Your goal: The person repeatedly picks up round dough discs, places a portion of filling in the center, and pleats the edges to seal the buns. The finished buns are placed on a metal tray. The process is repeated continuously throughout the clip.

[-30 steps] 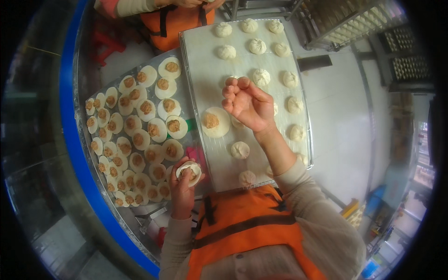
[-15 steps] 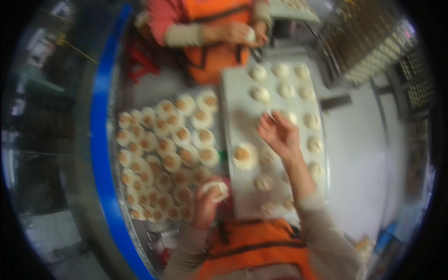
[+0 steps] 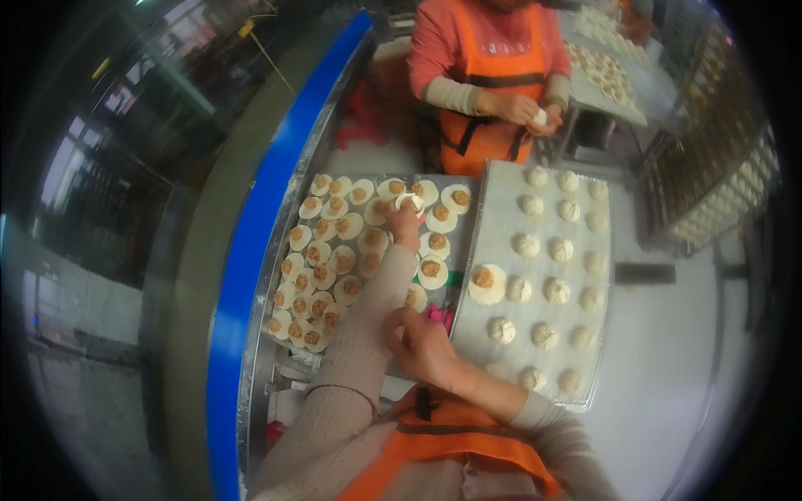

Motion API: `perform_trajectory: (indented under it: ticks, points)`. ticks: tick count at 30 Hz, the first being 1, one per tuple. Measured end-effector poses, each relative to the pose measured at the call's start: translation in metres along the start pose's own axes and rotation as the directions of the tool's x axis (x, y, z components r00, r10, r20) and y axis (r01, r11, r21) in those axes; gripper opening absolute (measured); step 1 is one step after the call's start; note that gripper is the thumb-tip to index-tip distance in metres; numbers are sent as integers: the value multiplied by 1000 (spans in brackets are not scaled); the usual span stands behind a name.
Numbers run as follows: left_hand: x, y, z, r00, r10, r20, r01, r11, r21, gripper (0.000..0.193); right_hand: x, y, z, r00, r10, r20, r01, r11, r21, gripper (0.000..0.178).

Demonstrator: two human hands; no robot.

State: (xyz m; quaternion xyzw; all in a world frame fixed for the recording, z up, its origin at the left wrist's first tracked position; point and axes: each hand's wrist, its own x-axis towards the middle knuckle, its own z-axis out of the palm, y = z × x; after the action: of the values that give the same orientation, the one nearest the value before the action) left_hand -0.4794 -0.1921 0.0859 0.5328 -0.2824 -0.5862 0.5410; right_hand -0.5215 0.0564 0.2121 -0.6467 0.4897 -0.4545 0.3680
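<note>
My left hand (image 3: 404, 225) reaches over the far part of the left tray (image 3: 385, 178), its fingers around a round dough wrapper (image 3: 408, 202) with brown filling. That tray is covered with rows of open wrappers (image 3: 348, 225), each bearing a lump of filling. My right hand (image 3: 424, 349) hovers by my left forearm, between the trays, fingers loosely bent and apart with nothing visible in them. On the right tray (image 3: 493, 188) sit rows of pleated, closed buns (image 3: 557, 290). One flat filled wrapper (image 3: 486, 285) lies at that tray's left edge.
A blue rail (image 3: 267, 200) runs along the left side. Across from me a co-worker in an orange apron (image 3: 503, 92) holds a piece of white dough. Behind stands another table (image 3: 606, 79) with filled wrappers, and a tall tray rack (image 3: 710, 188) is at right.
My left hand has moved forward to the left tray's far part. The right hand has come back from above the right tray toward my left forearm. The view has shifted.
</note>
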Motion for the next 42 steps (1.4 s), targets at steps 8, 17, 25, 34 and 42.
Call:
perform_trajectory:
  ticks: [8,17,25,34,42]
  points:
    - [65,21,20,942,134,-308,-73,977,200,46,-27,-43,-27,949,123,289,-282,739,611,16]
    - [-11,19,72,990,-77,119,88,992,-93,30,25,42,-139,942,329,-60,-185,661,727,16]
    - [-110,-24,37,821,-298,487,253,955,157,32,29,179,-203,942,309,-132,217,-259,941,11]
    - [-142,-8,30,740,-343,579,388,920,50,32,15,112,-148,909,359,-211,-319,926,200,28]
    - [-154,-3,30,741,-305,599,255,952,169,32,34,80,-153,975,-93,-204,9,925,-380,23]
